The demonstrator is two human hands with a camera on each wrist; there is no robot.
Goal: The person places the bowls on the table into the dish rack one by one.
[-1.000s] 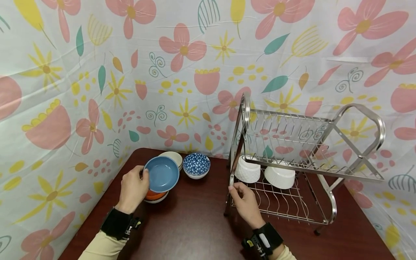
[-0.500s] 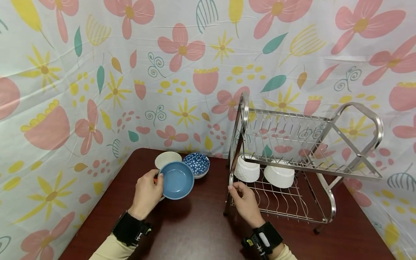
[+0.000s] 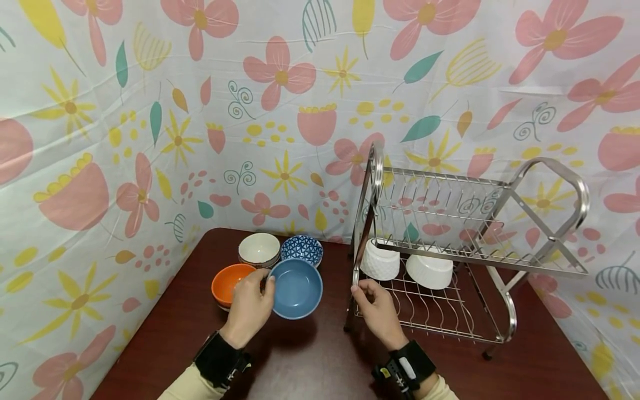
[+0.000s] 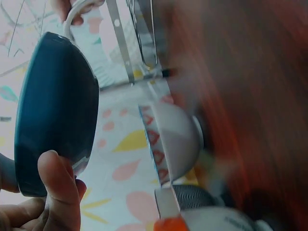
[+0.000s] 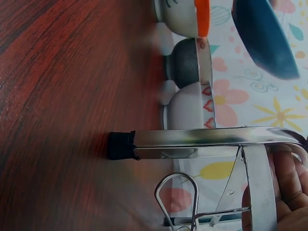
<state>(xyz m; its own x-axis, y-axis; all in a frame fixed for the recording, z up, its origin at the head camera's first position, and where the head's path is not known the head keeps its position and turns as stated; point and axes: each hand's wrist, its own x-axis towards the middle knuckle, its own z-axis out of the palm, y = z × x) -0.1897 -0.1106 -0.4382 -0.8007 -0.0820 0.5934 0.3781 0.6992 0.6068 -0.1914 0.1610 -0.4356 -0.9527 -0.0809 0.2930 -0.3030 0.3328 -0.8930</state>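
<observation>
My left hand point(image 3: 250, 308) pinches the rim of a blue bowl point(image 3: 296, 289) and holds it above the dark table, between the other bowls and the rack; in the left wrist view the thumb point(image 4: 57, 185) lies on the blue bowl point(image 4: 55, 110). My right hand point(image 3: 376, 305) grips the front left post of the two-tier steel dish rack point(image 3: 505, 311); the right wrist view shows its fingers point(image 5: 288, 183) around the rack's post point(image 5: 211, 142). Two white bowls point(image 3: 430, 271) stand upturned on the lower tier.
An orange bowl point(image 3: 227, 283), a cream bowl point(image 3: 258, 248) and a blue patterned bowl point(image 3: 301, 250) sit at the table's point(image 3: 310, 361) back left. A flowered cloth forms the walls behind and at both sides. The rack's upper tier holds nothing.
My left hand has lifted the blue bowl off the orange bowl and carried it right, toward the rack, uncovering the orange bowl. The right hand has stayed on the rack.
</observation>
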